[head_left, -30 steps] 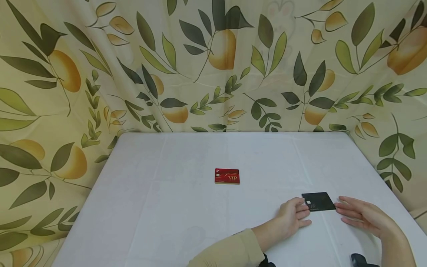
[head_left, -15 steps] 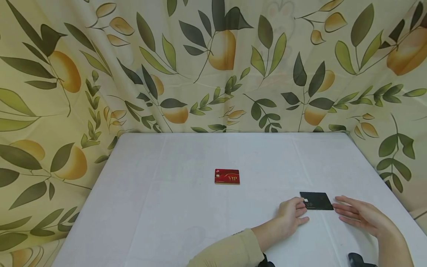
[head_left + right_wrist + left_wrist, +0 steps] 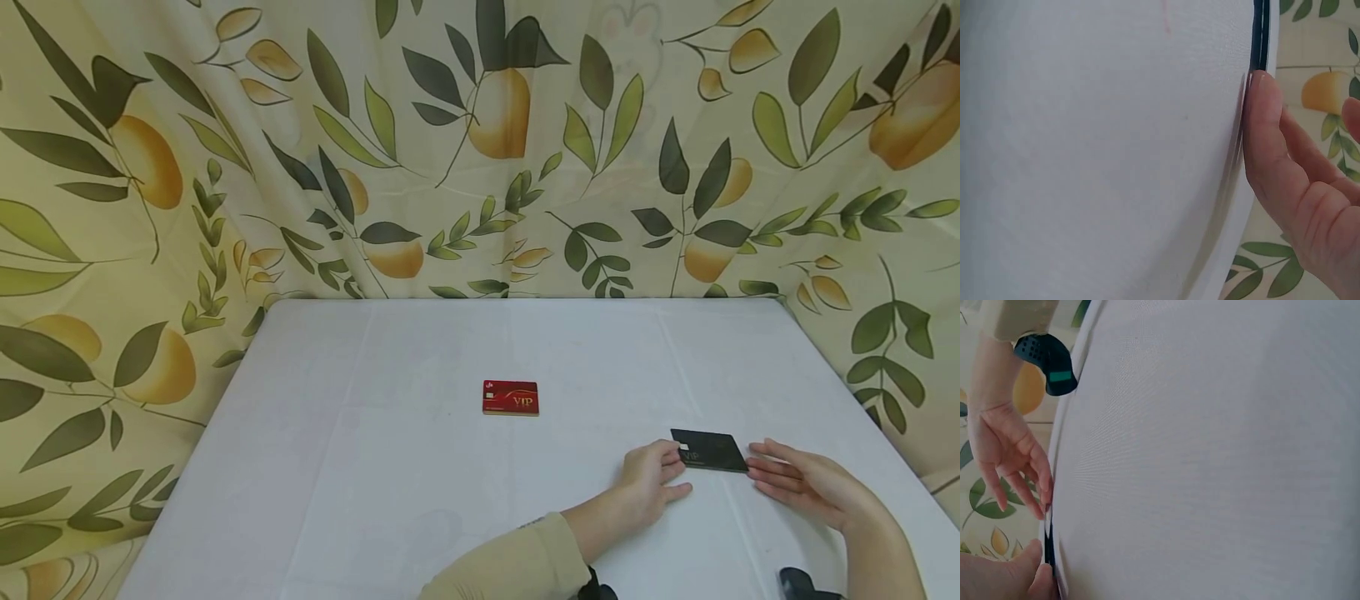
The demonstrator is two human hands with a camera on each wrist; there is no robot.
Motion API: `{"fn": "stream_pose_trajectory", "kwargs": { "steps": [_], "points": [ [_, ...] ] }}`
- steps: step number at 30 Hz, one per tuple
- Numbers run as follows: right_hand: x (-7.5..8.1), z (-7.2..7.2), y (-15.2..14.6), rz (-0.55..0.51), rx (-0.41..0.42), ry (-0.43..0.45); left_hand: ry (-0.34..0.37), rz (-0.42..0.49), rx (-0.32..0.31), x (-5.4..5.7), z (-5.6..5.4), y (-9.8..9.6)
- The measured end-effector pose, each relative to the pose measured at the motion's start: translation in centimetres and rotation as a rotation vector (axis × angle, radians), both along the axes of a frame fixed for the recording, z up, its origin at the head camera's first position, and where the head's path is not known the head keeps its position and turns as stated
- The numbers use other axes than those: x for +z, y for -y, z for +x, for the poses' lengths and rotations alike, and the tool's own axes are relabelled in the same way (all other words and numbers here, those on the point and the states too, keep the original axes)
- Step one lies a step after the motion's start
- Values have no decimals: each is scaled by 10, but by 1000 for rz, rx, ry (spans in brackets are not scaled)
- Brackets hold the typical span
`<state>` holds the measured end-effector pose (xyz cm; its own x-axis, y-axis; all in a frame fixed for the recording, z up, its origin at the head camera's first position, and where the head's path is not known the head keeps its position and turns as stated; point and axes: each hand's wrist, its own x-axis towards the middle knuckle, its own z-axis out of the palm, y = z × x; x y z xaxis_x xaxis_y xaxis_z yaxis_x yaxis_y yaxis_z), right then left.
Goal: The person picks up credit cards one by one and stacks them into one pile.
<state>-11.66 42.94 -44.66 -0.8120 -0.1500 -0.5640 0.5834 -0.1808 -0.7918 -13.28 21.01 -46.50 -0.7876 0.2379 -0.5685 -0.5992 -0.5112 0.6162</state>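
Note:
A black VIP card (image 3: 712,451) lies at the right of the white table, tilted slightly clockwise; I cannot tell whether it is a single card or a stack. At its left end is my left hand (image 3: 651,479), fingertips touching the corner near the chip. My right hand (image 3: 813,483) meets the opposite end with extended fingers. Edge-on, the dark card (image 3: 1049,550) shows as a thin strip between both hands in the left wrist view. Fingertips of the right hand (image 3: 1297,187) touch the card's edge (image 3: 1260,37) in the right wrist view.
A red VIP card (image 3: 511,395) with a gold lower edge rests near the middle of the white table (image 3: 360,467). Behind and around the table hangs a fruit-patterned cloth (image 3: 450,183). A black wrist device (image 3: 802,585) sits below the right hand.
The black card has slid a little to the left and slightly away, turning a bit clockwise. Both hands have shifted left along with it. The red card stays in place.

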Motion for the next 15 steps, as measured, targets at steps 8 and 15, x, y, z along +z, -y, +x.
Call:
{"fn": "stream_pose_trajectory", "kwargs": {
  "steps": [8, 15],
  "points": [
    [-1, 0, 1, -18, -10, 7, -9, -13, -64, 3, -6, 5],
    [-4, 1, -1, 31, 62, 17, 11, -28, -125, 3, -12, 9]
  ]
}}
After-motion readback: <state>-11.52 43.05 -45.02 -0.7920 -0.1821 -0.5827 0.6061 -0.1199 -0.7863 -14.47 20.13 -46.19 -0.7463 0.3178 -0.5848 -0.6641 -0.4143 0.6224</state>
